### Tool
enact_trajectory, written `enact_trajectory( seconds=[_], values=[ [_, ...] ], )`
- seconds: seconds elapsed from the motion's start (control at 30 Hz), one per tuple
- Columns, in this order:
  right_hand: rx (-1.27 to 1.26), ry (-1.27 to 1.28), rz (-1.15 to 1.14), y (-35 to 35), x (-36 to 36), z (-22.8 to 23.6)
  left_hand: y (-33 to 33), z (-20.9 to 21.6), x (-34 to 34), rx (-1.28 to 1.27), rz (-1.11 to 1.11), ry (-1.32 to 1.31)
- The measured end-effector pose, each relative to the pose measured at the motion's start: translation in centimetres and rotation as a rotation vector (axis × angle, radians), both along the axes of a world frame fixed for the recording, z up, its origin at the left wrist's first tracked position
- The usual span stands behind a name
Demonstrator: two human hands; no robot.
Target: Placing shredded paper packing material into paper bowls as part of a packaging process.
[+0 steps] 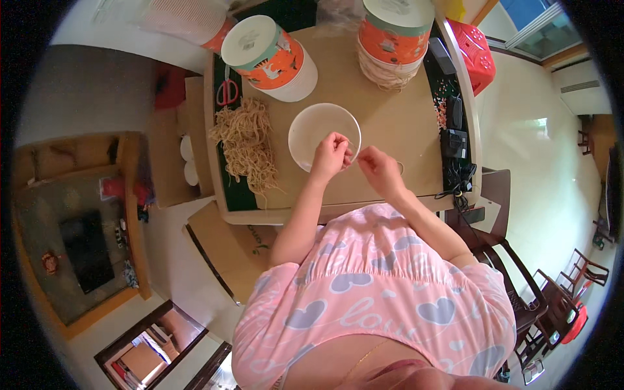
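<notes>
A white paper tub (pixel 305 146) stands in front of me with its open mouth up. My left hand (pixel 331 156) is over its near right rim, fingers curled in a pinch; what they hold is too small to make out. Just outside the rim, my right hand (pixel 380 170) has thumb and fingers pressed together, and a thin tan cord (pixel 402 168) curves out beside it. To the left lies a tangled pile of tan cords (pixel 247 146).
Red-handled scissors (pixel 227 92) lie by an upside-down orange and white tub (pixel 270 62). Another such stack (pixel 395 45), with cords around its lower part, stands at the back right. Black adapters (pixel 454 143) and cables line the table's right edge. A red stool (pixel 471 55) stands beyond.
</notes>
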State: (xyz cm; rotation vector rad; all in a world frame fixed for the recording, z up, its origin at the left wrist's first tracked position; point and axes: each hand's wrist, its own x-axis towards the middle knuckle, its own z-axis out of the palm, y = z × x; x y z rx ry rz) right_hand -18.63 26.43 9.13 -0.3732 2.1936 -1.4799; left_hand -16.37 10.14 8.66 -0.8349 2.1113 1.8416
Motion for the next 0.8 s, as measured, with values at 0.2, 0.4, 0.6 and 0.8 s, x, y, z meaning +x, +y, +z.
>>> enact_trajectory(
  seconds=[0.2,0.4,0.6,0.8],
  values=[
    [-0.091,0.391,0.396,-2.0,3.3,1.2,-0.6,0.0,-0.4,0.549,0.075,-0.122],
    [-0.101,0.462,0.392,-2.5,-1.2,5.7,-0.2,0.7,1.7,0.592,0.097,-0.082],
    [0.164,0.642,0.623,-3.5,-5.9,3.0,0.6,-4.7,3.1,0.237,0.226,0.355],
    [0.310,0.733,0.672,-4.1,-5.6,1.8,0.6,-3.5,3.3,0.139,0.225,0.310]
  ],
)
